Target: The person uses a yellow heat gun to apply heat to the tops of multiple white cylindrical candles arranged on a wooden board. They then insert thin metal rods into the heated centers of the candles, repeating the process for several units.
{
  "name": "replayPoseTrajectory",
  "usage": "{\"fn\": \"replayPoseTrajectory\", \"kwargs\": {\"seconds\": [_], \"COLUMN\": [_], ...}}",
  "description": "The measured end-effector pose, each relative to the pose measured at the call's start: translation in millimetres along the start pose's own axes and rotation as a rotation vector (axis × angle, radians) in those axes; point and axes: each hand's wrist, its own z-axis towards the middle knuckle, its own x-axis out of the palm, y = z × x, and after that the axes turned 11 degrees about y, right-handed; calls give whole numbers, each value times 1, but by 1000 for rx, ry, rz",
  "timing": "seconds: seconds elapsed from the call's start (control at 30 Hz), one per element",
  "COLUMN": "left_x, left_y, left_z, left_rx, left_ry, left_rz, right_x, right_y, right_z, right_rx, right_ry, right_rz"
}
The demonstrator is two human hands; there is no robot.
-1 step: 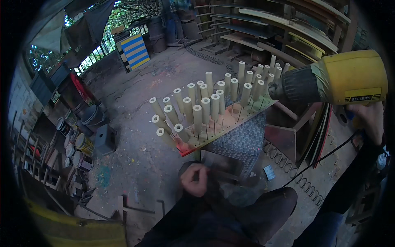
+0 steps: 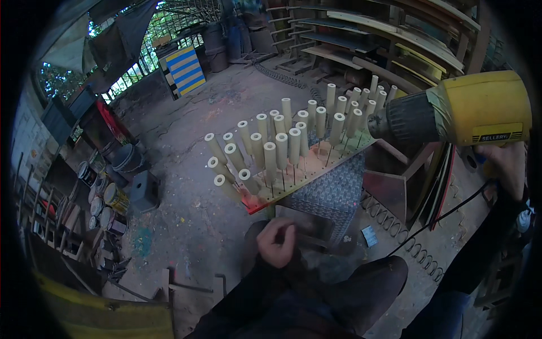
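On the right, my right hand (image 2: 508,166) is wrapped round the handle of a yellow and black heat gun (image 2: 480,107). Its dark nozzle points left, close to the right end of a long board (image 2: 307,172). Many pale hollow cylinders (image 2: 270,156) stand on thin rods rising from this board, some of them leaning. The board has a red near-left end and lies across a grey woven-pattern stool (image 2: 333,195). My left hand (image 2: 276,243) hovers over my lap below the board, fingers curled toward the thumb, with nothing visible in them.
A black cord (image 2: 440,217) runs down from the heat gun past a coiled hose (image 2: 389,223). Paint cans (image 2: 116,200) and a dark bucket (image 2: 127,158) stand at the left. Racks with boards (image 2: 389,39) fill the back right. A blue-and-yellow striped panel (image 2: 186,70) stands far off.
My left hand has shifted slightly right and up, its fingers still curled. The heat gun and the cylinders hold nearly the same places.
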Motion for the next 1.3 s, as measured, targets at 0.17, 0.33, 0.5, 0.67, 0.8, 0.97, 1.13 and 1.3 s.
{"fn": "replayPoseTrajectory", "kwargs": {"seconds": [0.17,0.33,0.5,0.67,0.8,0.97,1.13,1.3], "left_x": [48,67,69,67,68,78,82,87], "left_y": [-25,-13,0,7,11,31,26,30], "left_z": [62,83,94,100,105,113,115,116], "left_rx": [-222,-218,-154,-241,-151,-170,-159,-131], "left_ry": [100,-26,-96,-64,-167,-281,-319,-354], "left_rz": [-267,-173,37,198,283,219,181,155], "right_x": [5,6,-5,4,17,20,32,33], "right_y": [-13,-28,-37,-61,-65,-77,-81,-77], "right_z": [-15,-29,-42,-51,-51,-51,-56,-59], "right_rx": [-7,66,296,227,204,310,152,102], "right_ry": [-42,-90,-30,-137,-204,-210,-306,-306], "right_rz": [17,-26,50,29,84,80,105,101]}}
